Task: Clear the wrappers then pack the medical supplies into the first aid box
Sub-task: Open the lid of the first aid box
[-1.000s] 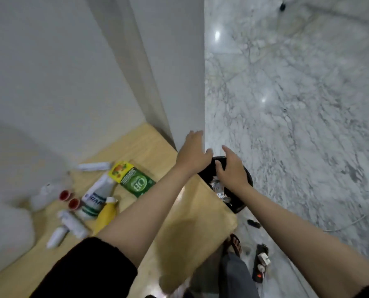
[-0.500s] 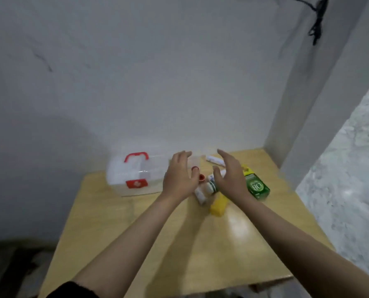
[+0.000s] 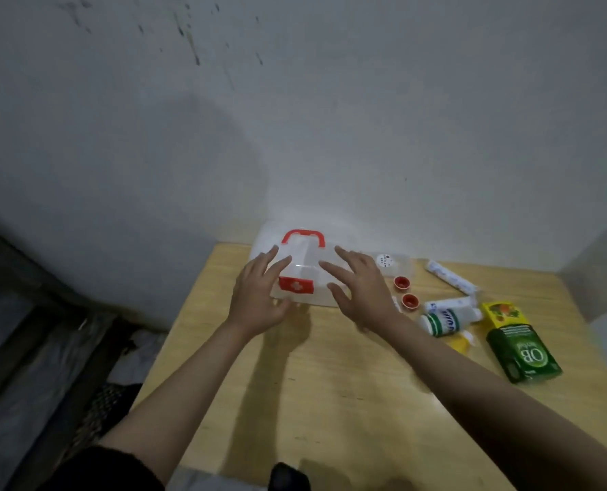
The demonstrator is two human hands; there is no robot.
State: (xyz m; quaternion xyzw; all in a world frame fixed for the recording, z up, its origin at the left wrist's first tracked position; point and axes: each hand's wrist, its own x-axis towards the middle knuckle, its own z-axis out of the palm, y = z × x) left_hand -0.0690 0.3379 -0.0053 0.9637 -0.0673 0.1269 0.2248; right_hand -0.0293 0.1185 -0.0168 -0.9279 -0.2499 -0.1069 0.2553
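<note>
A stained pale wall backs a light wooden worktop [image 3: 330, 384] pushed into a corner, with dark clutter on the floor to its left. The fingers [image 3: 271, 258] of the left hand [image 3: 259, 299] are spread and loose, holding nothing, lying over the near left corner of the first aid box [image 3: 305, 274]; whether they press on it cannot be told. The right hand [image 3: 362, 292] mirrors it, its fingers [image 3: 344, 255] splayed wide and empty over the right side of the box lid. The box is translucent white with a red handle [image 3: 303, 237] on top and a red latch [image 3: 296, 286] bearing a white cross on its front; its lid is down and it sits at the back of the worktop against the wall. Just to the right of the right hand are two small red caps [image 3: 405, 292], a clear round container [image 3: 394, 264] behind them, and a white gauze roll [image 3: 450, 279] lying farther right. Nearer the front lie a white bottle with a green label [image 3: 441, 322] on its side, another white roll [image 3: 452, 306] touching it, a yellow bottle [image 3: 461, 341] mostly hidden behind the right forearm, a yellow packet [image 3: 503, 313] and a dark green box [image 3: 521, 352]. A black sleeve [image 3: 107, 469] covers the left upper arm
</note>
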